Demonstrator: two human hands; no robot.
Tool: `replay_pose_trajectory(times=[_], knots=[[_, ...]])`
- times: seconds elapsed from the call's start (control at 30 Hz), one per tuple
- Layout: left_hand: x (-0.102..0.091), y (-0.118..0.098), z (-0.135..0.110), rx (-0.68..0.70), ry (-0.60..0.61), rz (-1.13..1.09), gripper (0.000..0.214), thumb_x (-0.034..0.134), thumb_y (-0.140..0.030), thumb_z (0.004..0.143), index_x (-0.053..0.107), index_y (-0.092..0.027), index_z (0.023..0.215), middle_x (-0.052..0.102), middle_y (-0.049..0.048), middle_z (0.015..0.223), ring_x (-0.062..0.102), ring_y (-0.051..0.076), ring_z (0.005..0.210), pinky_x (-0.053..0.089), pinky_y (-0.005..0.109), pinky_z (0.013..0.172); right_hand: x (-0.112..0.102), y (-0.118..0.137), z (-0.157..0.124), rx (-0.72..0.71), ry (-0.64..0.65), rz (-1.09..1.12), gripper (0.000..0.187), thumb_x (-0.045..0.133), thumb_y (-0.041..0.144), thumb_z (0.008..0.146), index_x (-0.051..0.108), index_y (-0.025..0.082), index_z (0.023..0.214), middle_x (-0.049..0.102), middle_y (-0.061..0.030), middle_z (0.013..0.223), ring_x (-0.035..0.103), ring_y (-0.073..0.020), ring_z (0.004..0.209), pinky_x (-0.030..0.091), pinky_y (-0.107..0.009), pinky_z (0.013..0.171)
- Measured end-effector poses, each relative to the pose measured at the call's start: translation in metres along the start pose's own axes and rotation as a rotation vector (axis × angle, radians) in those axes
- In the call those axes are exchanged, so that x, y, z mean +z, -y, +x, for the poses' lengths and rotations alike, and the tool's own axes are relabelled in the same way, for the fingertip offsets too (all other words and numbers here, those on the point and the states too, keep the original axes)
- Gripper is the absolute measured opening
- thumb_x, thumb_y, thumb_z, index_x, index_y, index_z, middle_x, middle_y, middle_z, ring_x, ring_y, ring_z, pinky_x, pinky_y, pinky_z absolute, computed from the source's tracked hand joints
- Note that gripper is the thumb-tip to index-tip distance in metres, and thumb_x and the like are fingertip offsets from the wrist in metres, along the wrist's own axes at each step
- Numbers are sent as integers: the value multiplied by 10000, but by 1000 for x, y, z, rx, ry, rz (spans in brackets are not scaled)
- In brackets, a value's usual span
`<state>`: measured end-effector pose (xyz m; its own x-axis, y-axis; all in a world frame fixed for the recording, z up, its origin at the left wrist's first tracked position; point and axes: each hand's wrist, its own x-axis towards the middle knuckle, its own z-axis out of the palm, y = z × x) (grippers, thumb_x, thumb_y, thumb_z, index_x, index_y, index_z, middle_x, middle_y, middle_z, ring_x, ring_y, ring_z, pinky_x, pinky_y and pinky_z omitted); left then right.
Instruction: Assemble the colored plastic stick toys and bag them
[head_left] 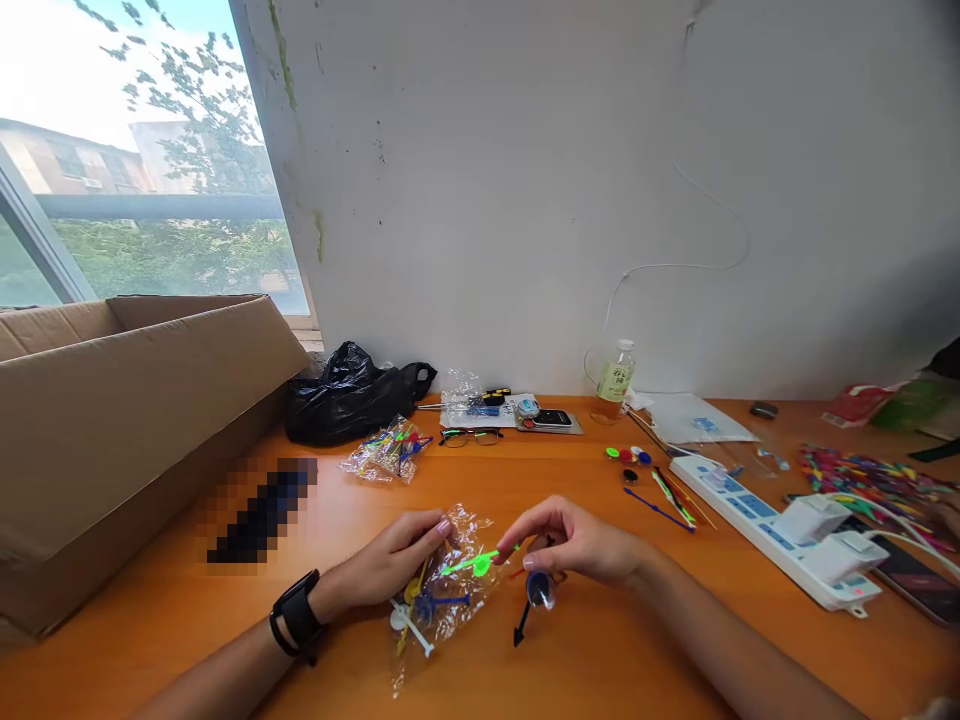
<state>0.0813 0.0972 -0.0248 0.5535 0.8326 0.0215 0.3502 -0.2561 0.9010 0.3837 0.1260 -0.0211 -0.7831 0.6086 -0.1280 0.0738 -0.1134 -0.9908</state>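
Note:
My left hand (411, 552) rests on the table, its thumb and fingers closed on a clear plastic bag (469, 525). In and about the bag lie small plastic arrows with round discs: a blue arrow (450, 600), a white arrow (416, 635), a yellow one and a bright green arrow (465, 566). My right hand (574, 545) is curled just right of the bag. Its index fingertip touches the green arrow's end. Under its thumb hangs a black plastic arrow (527, 612) with a shiny disc, tip pointing down. Something red shows behind these fingers, partly hidden.
On the right are a power strip (772, 530) with white chargers, loose coloured discs (626, 456), thin arrows (660, 508) and a colourful pile (870, 475). Behind stand a filled bag (390, 448), glasses (471, 437), a black bag (352, 395) and a bottle (615, 380). A cardboard box (135, 430) fills the left.

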Motion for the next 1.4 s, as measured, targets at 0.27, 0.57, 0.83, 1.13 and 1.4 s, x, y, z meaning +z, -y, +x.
replay_pose_trajectory(times=[0.27,0.57,0.83,1.13,1.4], knots=[[2,-1,-1,-51,38,-81,545,438,-644,1058,550,-167,819,490,-23,758,431,119,675,386,224,604,3,1,-2,-10,-5,27,407,918,355,802,829,147,1141,831,-96,861,747,-135,588,594,-193,585],[2,0,0,-39,39,-27,580,425,-673,1049,575,-156,834,485,-14,775,443,131,714,392,231,628,4,3,-1,-12,-66,53,340,915,352,808,842,138,1061,821,-94,850,720,-105,582,552,-152,541],[3,-5,-4,-52,118,-81,588,442,-684,1038,572,-153,820,480,-17,764,424,124,696,372,230,616,18,7,-6,180,223,48,579,912,347,814,751,170,1341,822,-43,816,762,-127,613,601,-157,609],[8,-4,-4,-8,184,-83,584,495,-674,1023,622,-132,846,513,-14,742,440,120,686,379,225,618,22,-1,-1,129,216,71,610,954,363,755,763,146,1292,815,-58,887,748,-125,653,577,-159,595],[4,-4,1,-46,43,-85,599,503,-714,998,582,-156,797,486,-22,738,410,118,665,357,220,576,-1,-3,13,-153,-424,222,398,979,418,701,750,146,879,743,-12,706,635,-85,543,477,-166,496]])
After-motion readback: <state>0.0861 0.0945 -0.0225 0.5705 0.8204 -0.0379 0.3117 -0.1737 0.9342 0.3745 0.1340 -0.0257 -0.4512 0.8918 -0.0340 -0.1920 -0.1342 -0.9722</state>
